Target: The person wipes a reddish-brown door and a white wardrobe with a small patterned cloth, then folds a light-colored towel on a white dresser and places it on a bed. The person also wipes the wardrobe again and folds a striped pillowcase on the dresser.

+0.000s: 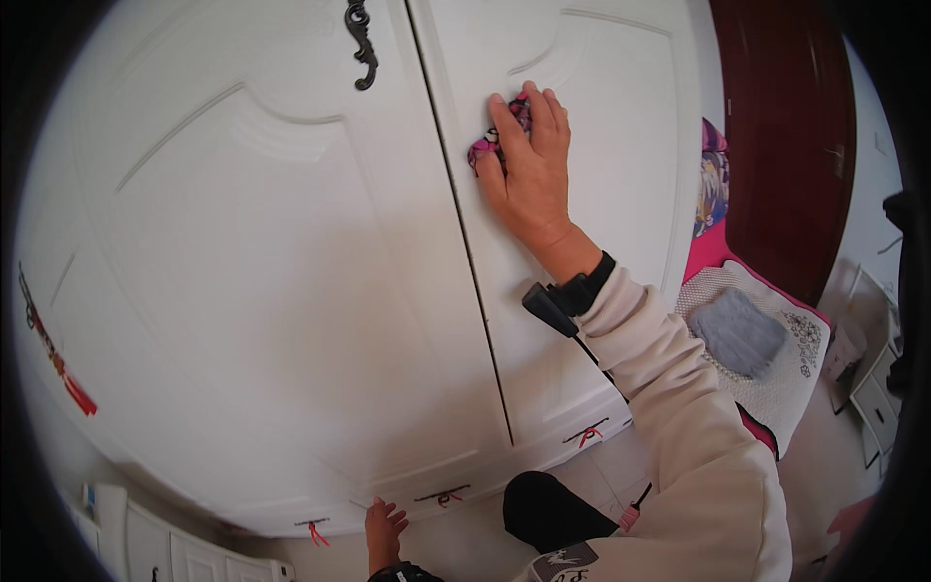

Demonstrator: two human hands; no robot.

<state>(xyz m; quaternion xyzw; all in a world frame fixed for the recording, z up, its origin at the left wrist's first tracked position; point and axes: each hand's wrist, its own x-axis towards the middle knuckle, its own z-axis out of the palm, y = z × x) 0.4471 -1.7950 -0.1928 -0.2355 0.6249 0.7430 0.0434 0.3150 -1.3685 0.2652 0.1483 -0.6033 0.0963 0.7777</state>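
My right hand (533,170) presses a crumpled pink and black patterned cloth (482,148) against the upper part of a white wardrobe's right door (611,126), just right of the dark gap between the doors. Its fingers are bent over the cloth, hiding much of it. Low down, my left hand (385,524) hangs in front of the wardrobe's base with its fingers apart and nothing in them. A dark curled handle (360,47) is fixed to the left door (272,281), up and left of my right hand.
Drawer handles with red ribbons (449,497) line the wardrobe's base. A red tassel (78,393) hangs from a handle at far left. White cabinets (184,553) stand lower left. On the right are a bed with a grey furry cushion (739,333) and a dark red door (790,126).
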